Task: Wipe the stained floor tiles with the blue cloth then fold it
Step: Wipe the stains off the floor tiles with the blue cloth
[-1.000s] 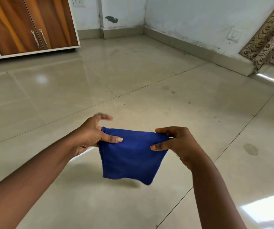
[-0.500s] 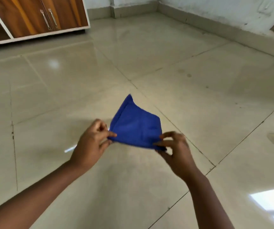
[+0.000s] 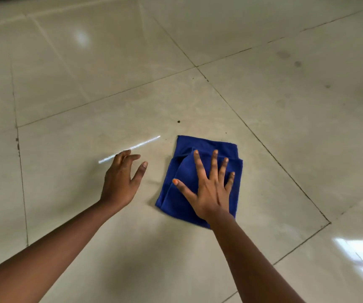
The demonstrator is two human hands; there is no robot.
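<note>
The blue cloth (image 3: 182, 189) lies folded on a beige floor tile (image 3: 84, 138), near the middle of the view. My right hand (image 3: 209, 189) presses flat on top of it with the fingers spread. To the left of the cloth, my left hand (image 3: 121, 178) hovers just above the tile, fingers loose and holding nothing. Small dark specks (image 3: 178, 121) mark the tile just beyond the cloth.
Glossy beige tiles with dark grout lines (image 3: 263, 145) fill the whole view. Faint grey stains (image 3: 283, 54) show on the far right tile. A bright window reflection (image 3: 359, 252) lies at the lower right.
The cloth was held up between both hands; now it lies folded on the floor. My left hand has let go, my right hand has flattened onto it. The view tilted down.
</note>
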